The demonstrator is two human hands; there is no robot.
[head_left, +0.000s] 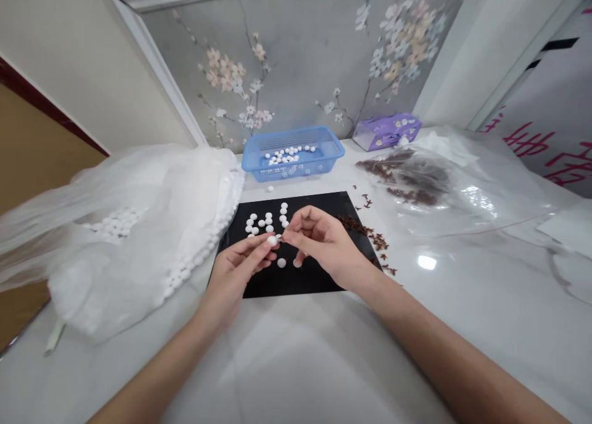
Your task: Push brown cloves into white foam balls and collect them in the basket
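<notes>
Between the thumb and fingers of my left hand (234, 273) is a small white round piece (272, 241), smooth like a button or bead. My right hand (326, 245) is closed in a pinch right beside that piece. A tiny brownish bit shows at its fingertips, too small to name. Both hands are over a black mat (287, 286). More white round pieces (269, 221) lie in loose groups on its far part, and a single white piece (282, 263) lies nearer, below my fingers. Small brown branched pieces (377, 241) are scattered along the mat's right edge.
A blue plastic basket (259, 171) with white pieces stands behind the mat. To the left sits a large clear bag (198, 214) full of white pieces. On the right lie a clear bag of brown pieces (411, 195) and a purple packet (388, 132), near the wall.
</notes>
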